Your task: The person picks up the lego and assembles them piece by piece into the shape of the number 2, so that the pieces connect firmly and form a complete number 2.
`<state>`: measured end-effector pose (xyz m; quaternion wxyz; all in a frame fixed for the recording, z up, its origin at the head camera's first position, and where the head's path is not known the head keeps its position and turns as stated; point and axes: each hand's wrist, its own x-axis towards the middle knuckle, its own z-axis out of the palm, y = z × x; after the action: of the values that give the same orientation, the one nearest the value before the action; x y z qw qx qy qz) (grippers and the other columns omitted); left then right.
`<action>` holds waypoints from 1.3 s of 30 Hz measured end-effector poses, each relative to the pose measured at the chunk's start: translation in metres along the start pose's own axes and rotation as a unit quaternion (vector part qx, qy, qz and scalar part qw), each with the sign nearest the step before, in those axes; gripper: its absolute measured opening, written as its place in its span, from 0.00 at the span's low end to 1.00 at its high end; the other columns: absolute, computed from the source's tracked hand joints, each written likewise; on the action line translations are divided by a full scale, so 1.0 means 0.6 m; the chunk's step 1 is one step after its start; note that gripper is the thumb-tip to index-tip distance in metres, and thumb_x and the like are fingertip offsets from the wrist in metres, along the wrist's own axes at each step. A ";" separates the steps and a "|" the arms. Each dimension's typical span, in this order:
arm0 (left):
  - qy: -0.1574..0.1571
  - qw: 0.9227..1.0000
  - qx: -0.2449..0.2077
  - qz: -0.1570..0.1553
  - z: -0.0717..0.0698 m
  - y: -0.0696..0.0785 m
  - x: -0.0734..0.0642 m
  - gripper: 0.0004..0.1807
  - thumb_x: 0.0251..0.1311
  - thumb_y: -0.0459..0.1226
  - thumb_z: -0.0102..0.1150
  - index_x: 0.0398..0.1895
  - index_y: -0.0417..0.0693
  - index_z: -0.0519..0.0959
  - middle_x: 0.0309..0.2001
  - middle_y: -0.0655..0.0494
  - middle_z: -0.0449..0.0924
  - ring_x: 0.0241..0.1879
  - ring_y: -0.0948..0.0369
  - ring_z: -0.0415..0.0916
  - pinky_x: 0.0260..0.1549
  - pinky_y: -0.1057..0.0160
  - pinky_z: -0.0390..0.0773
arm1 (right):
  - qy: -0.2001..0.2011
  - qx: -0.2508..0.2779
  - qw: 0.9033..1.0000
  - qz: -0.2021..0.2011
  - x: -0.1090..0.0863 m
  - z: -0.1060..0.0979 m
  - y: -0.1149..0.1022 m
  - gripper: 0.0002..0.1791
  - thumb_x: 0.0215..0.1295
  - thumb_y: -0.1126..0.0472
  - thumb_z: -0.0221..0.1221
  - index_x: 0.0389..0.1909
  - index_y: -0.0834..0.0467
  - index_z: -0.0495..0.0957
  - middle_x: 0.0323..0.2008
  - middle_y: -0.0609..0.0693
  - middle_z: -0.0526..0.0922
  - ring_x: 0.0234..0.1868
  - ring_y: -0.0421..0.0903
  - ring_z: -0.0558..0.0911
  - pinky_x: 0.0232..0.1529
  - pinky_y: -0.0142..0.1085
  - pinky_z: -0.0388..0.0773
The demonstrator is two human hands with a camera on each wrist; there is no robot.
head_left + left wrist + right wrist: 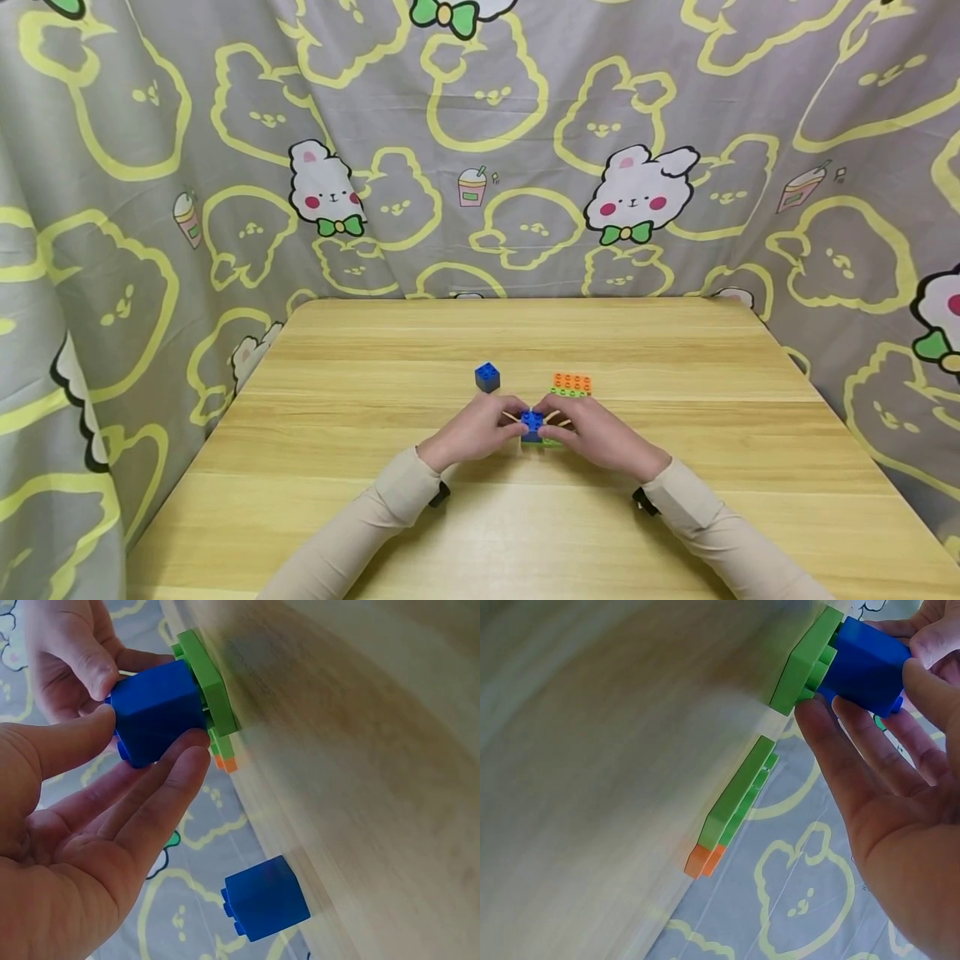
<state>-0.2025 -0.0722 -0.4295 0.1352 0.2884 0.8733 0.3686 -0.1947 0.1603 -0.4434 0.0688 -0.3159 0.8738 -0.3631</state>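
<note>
Both hands meet at a blue building block (532, 426) with studs on top. It sits on one end of a flat green brick (804, 666), whose other studs show beside it in the right wrist view. My left hand (477, 427) holds the block from the left, thumb on its upper edge and fingers along its side. From the other side my right hand (602, 433) grips it between thumb and fingers, one fingertip close to the green brick's studs. In the left wrist view, a small gap shows between part of the block (159, 709) and the green brick.
A second blue block (487, 377) stands on the wooden table (375, 350), beyond the left hand. Behind the right hand lie an orange flat brick (573, 382) and another green flat brick (739, 791), side by side. A patterned curtain (517, 125) borders the table.
</note>
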 end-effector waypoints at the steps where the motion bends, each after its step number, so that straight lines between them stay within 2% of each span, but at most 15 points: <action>1: 0.001 1.000 0.001 0.000 0.000 0.000 0.000 0.14 0.73 0.38 0.59 0.57 0.43 0.83 0.54 0.51 0.86 0.50 0.61 0.86 0.47 0.69 0.83 | 0.001 0.000 1.000 0.000 0.000 0.000 0.000 0.10 0.74 0.56 0.61 0.53 0.47 0.79 0.50 0.41 0.85 0.51 0.44 0.87 0.51 0.35 0.84; 9: 0.008 1.000 0.029 0.004 0.000 0.003 0.001 0.15 0.74 0.39 0.58 0.57 0.44 0.83 0.53 0.53 0.87 0.50 0.63 0.85 0.47 0.69 0.82 | 0.006 -0.015 1.000 0.016 0.000 0.001 -0.002 0.11 0.75 0.55 0.60 0.55 0.47 0.80 0.51 0.43 0.86 0.50 0.44 0.86 0.50 0.37 0.85; 32: 0.006 1.000 0.020 0.006 0.002 0.002 0.003 0.13 0.71 0.37 0.61 0.54 0.42 0.84 0.50 0.51 0.88 0.48 0.63 0.85 0.46 0.68 0.83 | -0.003 0.009 1.000 0.006 -0.002 -0.002 -0.006 0.10 0.74 0.56 0.61 0.52 0.48 0.80 0.50 0.44 0.86 0.51 0.46 0.87 0.50 0.37 0.85; 39: 0.008 0.999 0.034 0.009 0.003 0.002 0.003 0.14 0.72 0.38 0.61 0.56 0.42 0.84 0.51 0.51 0.88 0.48 0.63 0.85 0.46 0.68 0.82 | -0.003 0.003 1.000 0.012 -0.001 -0.002 -0.006 0.10 0.74 0.56 0.61 0.53 0.49 0.80 0.50 0.44 0.86 0.50 0.45 0.87 0.49 0.36 0.85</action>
<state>-0.2026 -0.0695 -0.4301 0.1149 0.2979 0.8835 0.3427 -0.1926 0.1597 -0.4402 0.0769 -0.3061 0.8765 -0.3634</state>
